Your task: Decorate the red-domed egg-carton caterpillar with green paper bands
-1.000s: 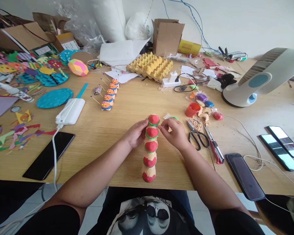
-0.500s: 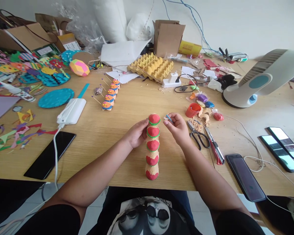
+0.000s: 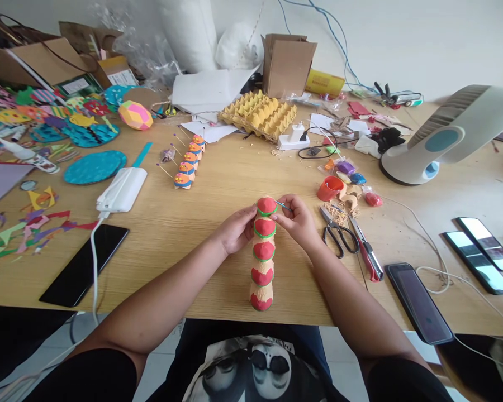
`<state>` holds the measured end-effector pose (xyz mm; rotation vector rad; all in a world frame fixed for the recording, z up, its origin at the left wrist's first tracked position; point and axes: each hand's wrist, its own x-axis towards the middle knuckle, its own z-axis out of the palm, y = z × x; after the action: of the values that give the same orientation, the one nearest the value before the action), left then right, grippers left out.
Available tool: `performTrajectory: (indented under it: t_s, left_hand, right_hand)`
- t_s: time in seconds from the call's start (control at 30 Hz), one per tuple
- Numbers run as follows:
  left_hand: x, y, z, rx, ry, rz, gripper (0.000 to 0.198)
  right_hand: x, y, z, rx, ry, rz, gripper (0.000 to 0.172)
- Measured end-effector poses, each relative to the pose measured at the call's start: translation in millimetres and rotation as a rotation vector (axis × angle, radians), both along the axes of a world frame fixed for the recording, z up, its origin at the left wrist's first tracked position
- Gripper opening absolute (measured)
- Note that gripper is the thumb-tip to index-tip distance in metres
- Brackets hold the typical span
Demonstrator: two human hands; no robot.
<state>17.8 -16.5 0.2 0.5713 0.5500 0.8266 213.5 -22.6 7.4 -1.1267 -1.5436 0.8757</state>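
A bumpy tan strip [image 3: 263,251] with red domes edged in green runs lengthwise before me, from the table's front edge toward the middle. My left hand [image 3: 237,229] grips its far end from the left side. On the other side, my right hand [image 3: 297,223] pinches a thin blue tool [image 3: 283,206], its tip close to the farthest red dome. Fingers of that hand touch or nearly touch the dome's right edge. A similar strip [image 3: 189,162] in orange and blue, with several pins stuck in it, lies farther back on the left.
Scissors [image 3: 338,231], a red cutter [image 3: 366,251] and a red cup [image 3: 330,188] lie right of my right hand. A phone [image 3: 419,304] and fan [image 3: 440,134] are farther right. At left are a white power bank [image 3: 122,190] and black phone [image 3: 85,265].
My right hand has moved left with the blue tool, up to the far end of the strip. The strip has shifted slightly right, with my left hand still on it.
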Motion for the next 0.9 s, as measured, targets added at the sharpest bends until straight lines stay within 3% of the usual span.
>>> performTrajectory:
  t_s: [0.43,0.63,0.77,0.9]
  left_hand:
    - [0,0,2.2,-0.021,0.011,0.029,0.031]
    - [-1,0,4.9,-0.025,0.002,0.049,0.025]
    - [-1,0,10.8,-0.022,0.010,0.053,0.029]
    - [-1,0,12.1,0.021,0.027,0.036,0.038]
  right_hand:
    - [-4,-1,2.9,-0.106,0.161,0.056,0.054]
    - [-11,-5,3.3,-0.249,0.462,0.069,0.046]
    - [-14,-7,1.7,-0.343,0.552,0.154,0.041]
    - [-11,-6,-1.7,-0.352,0.507,0.240,0.040]
